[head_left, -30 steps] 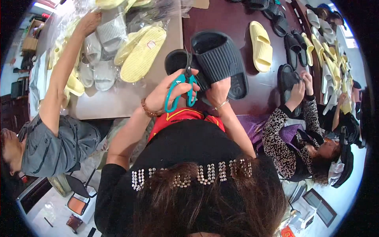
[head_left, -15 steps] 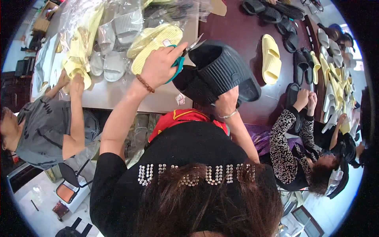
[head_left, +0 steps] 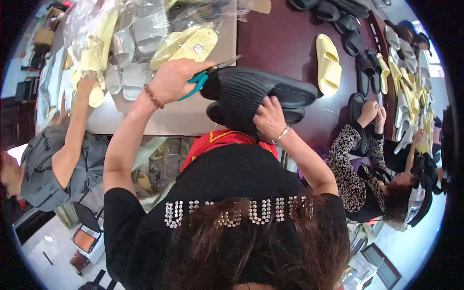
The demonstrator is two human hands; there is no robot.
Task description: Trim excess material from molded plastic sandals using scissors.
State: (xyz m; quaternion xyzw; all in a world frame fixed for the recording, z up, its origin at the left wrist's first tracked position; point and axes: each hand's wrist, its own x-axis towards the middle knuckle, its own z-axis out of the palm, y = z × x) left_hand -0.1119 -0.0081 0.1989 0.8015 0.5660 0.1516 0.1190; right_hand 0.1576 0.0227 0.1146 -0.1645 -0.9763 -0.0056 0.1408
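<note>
A pair of black ribbed slide slippers (head_left: 244, 92) lies on its side above my lap at the table's front edge. My right hand (head_left: 270, 118), a silver bangle at its wrist, is closed on the slippers from the near side. In my left hand (head_left: 176, 79), beaded bracelet at the wrist, are scissors with teal handles (head_left: 197, 85). Their blades point right, just above the slippers' left end; whether they touch them I cannot tell. Past that hand, yellow slippers (head_left: 195, 46) rest in clear plastic.
Bagged grey slippers (head_left: 150, 31) and yellow ones cover the left table. A yellow pair (head_left: 328, 63) lies on the dark red table (head_left: 280, 43), black ones behind. One person works at left, another at right holding a black slipper (head_left: 356, 108).
The black slippers have turned so that both now lie level, toes to the right. My left hand with the scissors has moved left and slightly down. My right hand has shifted along the slippers.
</note>
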